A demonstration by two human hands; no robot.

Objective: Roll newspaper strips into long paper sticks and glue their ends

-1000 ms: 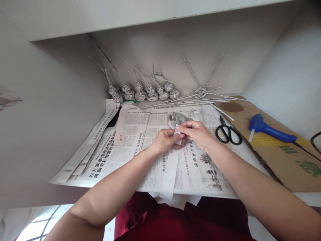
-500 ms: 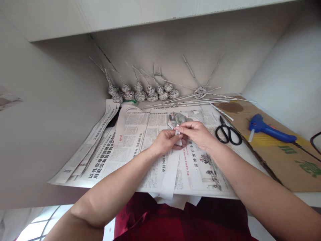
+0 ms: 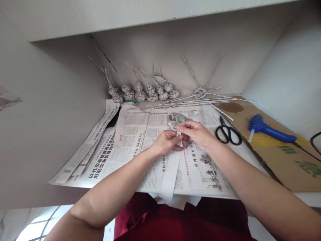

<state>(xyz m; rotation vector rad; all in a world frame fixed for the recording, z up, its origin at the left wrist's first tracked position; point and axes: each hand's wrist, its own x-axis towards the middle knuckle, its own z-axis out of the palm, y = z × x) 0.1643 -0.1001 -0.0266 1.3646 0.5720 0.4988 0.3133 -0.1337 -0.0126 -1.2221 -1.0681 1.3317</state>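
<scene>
A long white strip of paper runs from the table's front edge up to my hands, its far end narrowed between my fingers. My left hand is closed on the strip, thumb on top. Pinching the far tip of the same strip, my right hand meets the left, its lower fingers curled beneath. Just beyond my fingers lies a crumpled grey cloth. Newspaper sheets cover the table under both hands.
Black-handled scissors lie to the right, beside cardboard carrying a blue glue gun. Several small woven paper gourds line the back wall, near a woven piece with spokes. Cut newspaper strips lie at left; a shelf hangs overhead.
Both hands stay in nearly the same spot, with slight finger movement on the strip. The strip's gripped part has shifted a little to the right.
</scene>
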